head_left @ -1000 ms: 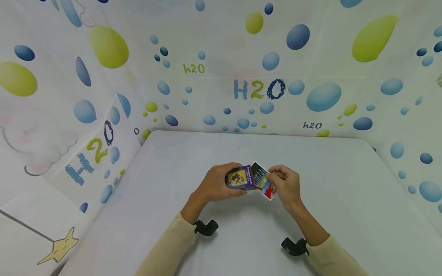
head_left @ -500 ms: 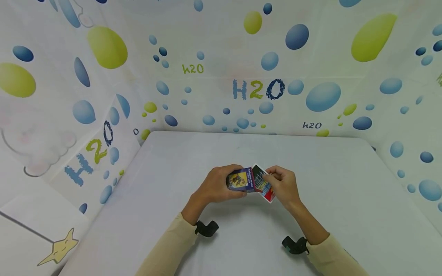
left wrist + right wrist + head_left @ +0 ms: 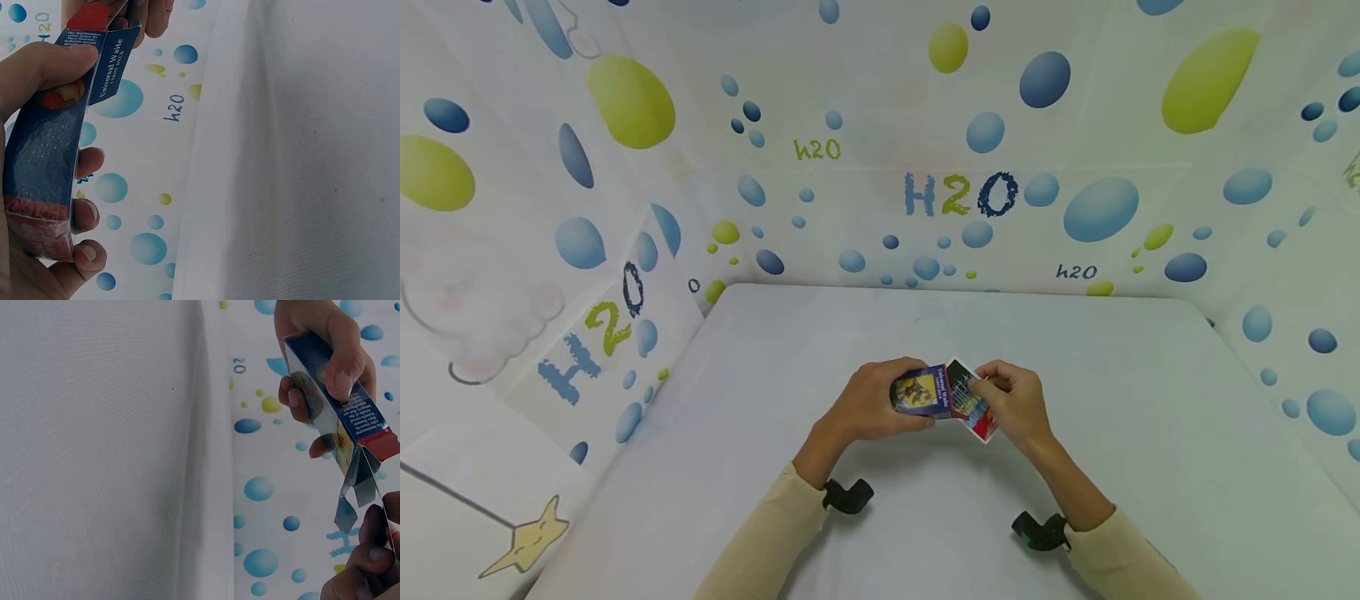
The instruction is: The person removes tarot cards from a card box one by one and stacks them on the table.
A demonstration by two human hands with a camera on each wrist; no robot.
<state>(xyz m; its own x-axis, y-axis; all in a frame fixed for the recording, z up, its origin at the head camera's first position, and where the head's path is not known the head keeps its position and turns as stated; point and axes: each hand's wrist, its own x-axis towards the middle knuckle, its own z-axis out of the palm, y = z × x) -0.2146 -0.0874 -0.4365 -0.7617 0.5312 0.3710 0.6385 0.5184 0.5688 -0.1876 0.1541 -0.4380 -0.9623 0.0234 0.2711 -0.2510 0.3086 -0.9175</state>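
Observation:
In the head view my left hand (image 3: pixel 868 404) grips a blue tarot card box (image 3: pixel 922 392) with a yellow picture, its thumb and fingers on opposite sides. The box end facing right is open; the left wrist view shows a red flap (image 3: pixel 90 17) and a lid flap (image 3: pixel 114 65) reading "Universal Waite Tarot Deck". At that end, my right hand (image 3: pixel 1018 406) pinches a white-edged card (image 3: pixel 973 408) with a dark, blue and red picture, tilted against the box. Whether it is one card or several cannot be told. Loose flaps (image 3: pixel 347 509) hang from the box mouth in the right wrist view.
Both hands are above a white-covered table (image 3: pixel 820 333). Behind it stands a white cloth wall (image 3: pixel 865 100) printed with blue and green drops and H2O lettering. Black camera mounts (image 3: pixel 848 497) sit at both wrists.
Over the last second, my right hand and the card have shifted slightly left and down, closer to the box. The left hand holds the box almost still.

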